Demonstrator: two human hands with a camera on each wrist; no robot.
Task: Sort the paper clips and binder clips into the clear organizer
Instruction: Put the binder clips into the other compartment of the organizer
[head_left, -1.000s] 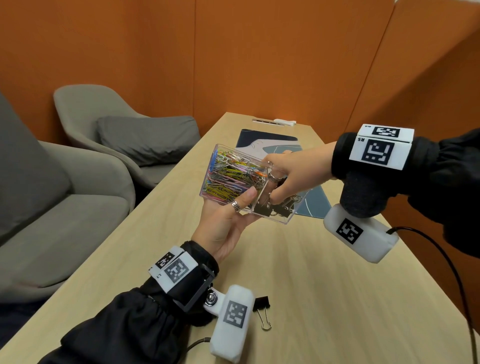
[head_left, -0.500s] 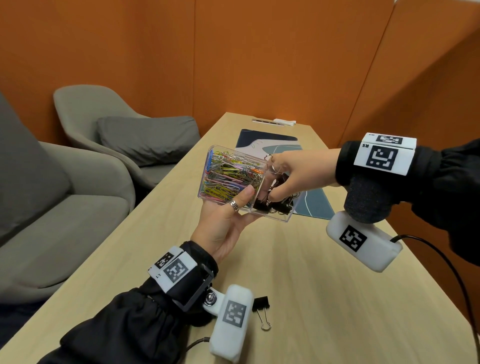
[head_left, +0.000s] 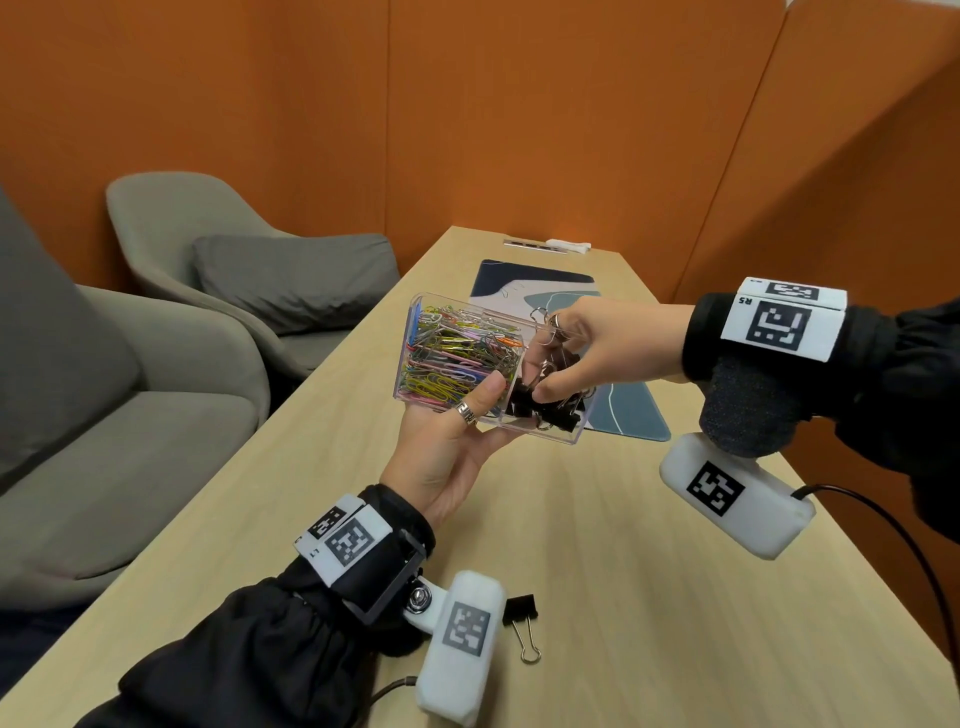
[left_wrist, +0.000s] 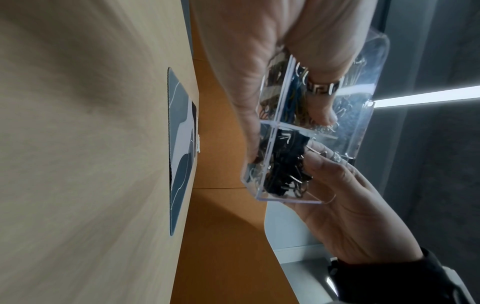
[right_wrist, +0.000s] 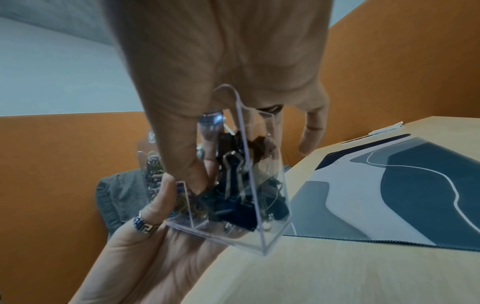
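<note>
My left hand (head_left: 467, 431) holds the clear organizer (head_left: 540, 441) up over the table, palm under it and ringed thumb on its near wall. Its left compartment is full of coloured paper clips (head_left: 452, 353). The right compartment holds several black binder clips (head_left: 556, 415). My right hand (head_left: 548, 364) reaches into that compartment from the right, thumb and forefinger pinching a binder clip among the pile. In the right wrist view the thumb presses down beside the binder clips (right_wrist: 233, 205) inside the organizer (right_wrist: 262, 205). One loose black binder clip (head_left: 521, 618) lies on the table near my left wrist.
The long wooden table (head_left: 571, 571) carries a blue patterned desk mat (head_left: 628, 410) behind the organizer and a small white item (head_left: 569, 245) at its far end. Grey armchairs (head_left: 156, 364) stand to the left, orange walls behind and right. A black cable (head_left: 909, 545) trails from my right wrist.
My right hand has gone down from the organizer's rim into the binder-clip compartment. The left hand and organizer have hardly moved.
</note>
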